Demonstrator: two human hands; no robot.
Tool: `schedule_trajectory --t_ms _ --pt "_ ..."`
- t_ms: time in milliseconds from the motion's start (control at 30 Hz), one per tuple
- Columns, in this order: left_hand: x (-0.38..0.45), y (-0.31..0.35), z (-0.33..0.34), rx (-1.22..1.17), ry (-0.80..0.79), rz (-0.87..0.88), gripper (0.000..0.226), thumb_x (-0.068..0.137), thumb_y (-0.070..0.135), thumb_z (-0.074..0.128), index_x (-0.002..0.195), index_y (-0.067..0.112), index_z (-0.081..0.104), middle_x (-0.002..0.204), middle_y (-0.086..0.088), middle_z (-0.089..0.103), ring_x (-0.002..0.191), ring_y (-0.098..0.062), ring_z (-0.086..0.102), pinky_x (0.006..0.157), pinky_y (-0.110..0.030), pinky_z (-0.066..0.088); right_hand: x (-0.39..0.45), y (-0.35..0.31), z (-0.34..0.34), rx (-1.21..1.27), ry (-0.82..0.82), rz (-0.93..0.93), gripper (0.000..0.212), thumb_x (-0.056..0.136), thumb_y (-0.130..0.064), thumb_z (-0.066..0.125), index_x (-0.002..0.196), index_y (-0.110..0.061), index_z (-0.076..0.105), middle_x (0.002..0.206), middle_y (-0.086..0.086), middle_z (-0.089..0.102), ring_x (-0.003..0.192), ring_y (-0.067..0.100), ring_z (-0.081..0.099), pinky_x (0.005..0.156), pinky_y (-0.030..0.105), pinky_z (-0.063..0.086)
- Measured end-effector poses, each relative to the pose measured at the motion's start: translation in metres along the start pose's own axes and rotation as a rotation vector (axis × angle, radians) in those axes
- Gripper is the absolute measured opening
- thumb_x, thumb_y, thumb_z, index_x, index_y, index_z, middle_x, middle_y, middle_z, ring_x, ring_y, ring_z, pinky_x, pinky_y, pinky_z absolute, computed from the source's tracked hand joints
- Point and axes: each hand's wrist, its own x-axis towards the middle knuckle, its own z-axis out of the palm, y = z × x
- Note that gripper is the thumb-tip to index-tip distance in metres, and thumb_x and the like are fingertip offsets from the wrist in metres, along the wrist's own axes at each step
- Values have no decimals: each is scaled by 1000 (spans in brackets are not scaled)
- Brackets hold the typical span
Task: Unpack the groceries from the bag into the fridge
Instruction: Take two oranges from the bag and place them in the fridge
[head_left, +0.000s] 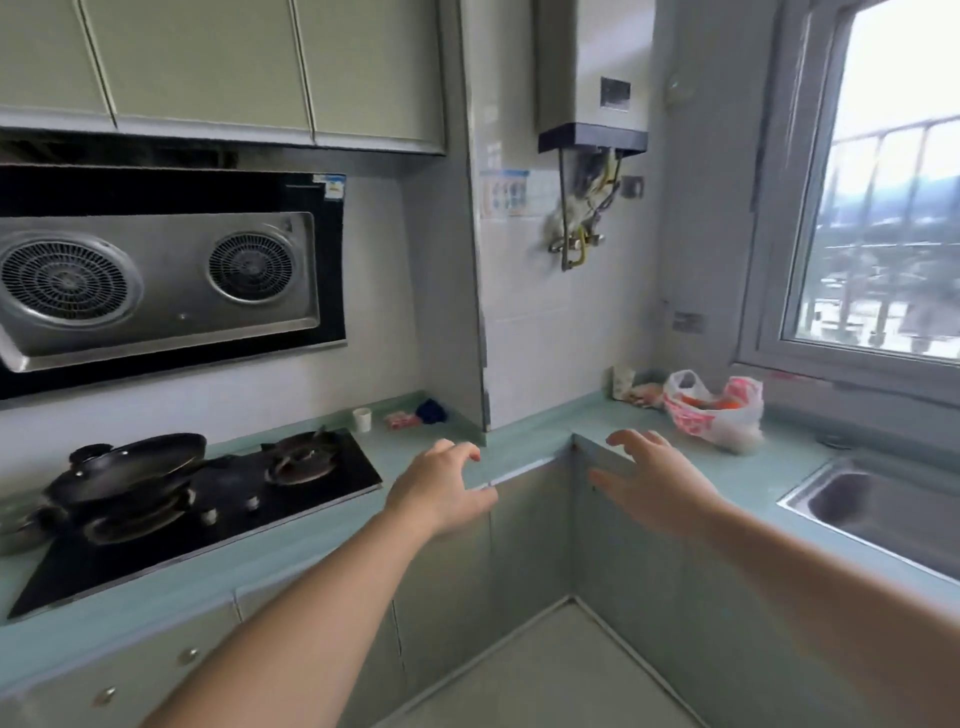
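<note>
Both forearms reach in from the bottom of the head view, bare and stretched toward the corner of the kitchen. Ahead of them, the left hand (441, 486) floats over the front edge of the counter (535, 431), fingers loosely curled downward and holding nothing. To its right, the right hand (657, 480) is spread, fingers apart and pointing toward the far corner, also with nothing in it.

Its target, by my reading, is the bag (714, 408), a thin white and red plastic carrier sitting on the counter below the window (883, 208), near the sink (883, 504) and well apart from both hands. Its mouth gapes upward with the two handle loops standing, and something orange shows inside (what else it holds I cannot tell). No fridge appears anywhere in this view.

So the step in hand looks like the reach for the bag. To do it well, I would carry the right hand on past the counter corner and gather both loops together before lifting, since a thin bag held by one loop is likely to tip and spill. Bringing the left hand under the bulging bottom would steady the load. Small packets (636, 389) lie just behind the bag by the wall; lifting straight up should avoid dragging them along. A hob (218, 512) with a pan (135, 462) lies off to the left, out of the way.
</note>
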Motion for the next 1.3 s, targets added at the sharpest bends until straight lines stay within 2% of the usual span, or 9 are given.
schedule_trajectory --t_ms 67,200,333,533,700,967,1200,1300 --pt "11 31 19 9 -29 44 51 81 51 58 128 34 50 138 10 43 120 -15 49 93 -36 46 -5 31 -18 -2 21 54 57 83 -54 60 132 -27 46 129 0 45 105 21 56 88 37 51" --pt "37 84 48 15 -87 107 52 81 49 57 130 34 49 141 8 42 125 -16 47 99 -37 44 -10 88 -47 -47 49 117 63 86 -54 58 138 -23 42 136 3 45 108 20 56 93 34 47" --pt "64 123 74 20 -127 168 50 82 48 58 129 34 49 138 9 44 126 -15 44 99 -36 42 -6 133 -64 -72 79 199 61 89 -53 55 138 -21 41 140 2 43 120 19 49 95 33 44" --pt "121 155 120 -22 -184 233 50 80 48 59 128 34 51 137 9 47 126 -14 45 102 -36 42 23 186 -64 -82 91 293 59 86 -54 56 136 -24 43 133 -1 47 112 16 53 92 35 47" --pt "194 166 158 -43 -198 277 48 82 46 58 128 32 51 137 7 47 127 -15 44 103 -35 41 78 222 -59 -121 101 317 58 87 -54 55 136 -25 43 131 -3 46 98 15 55 85 33 47" --pt "333 167 211 -29 -261 332 51 85 48 54 132 34 46 140 9 44 122 -16 48 94 -35 45 204 265 -44 -215 97 357 59 88 -55 54 137 -25 41 134 -2 47 107 17 55 87 30 46" --pt "424 206 252 -18 -308 418 51 87 45 53 135 33 44 142 9 41 122 -15 48 87 -32 43 281 318 -34 -213 43 400 60 89 -55 53 139 -25 40 136 0 47 110 16 56 88 26 46" --pt "463 224 275 -21 -321 427 51 86 46 54 134 32 45 140 7 43 120 -16 49 92 -36 46 317 351 -30 -195 37 390 60 89 -54 55 139 -24 40 137 1 47 112 17 55 91 26 45"
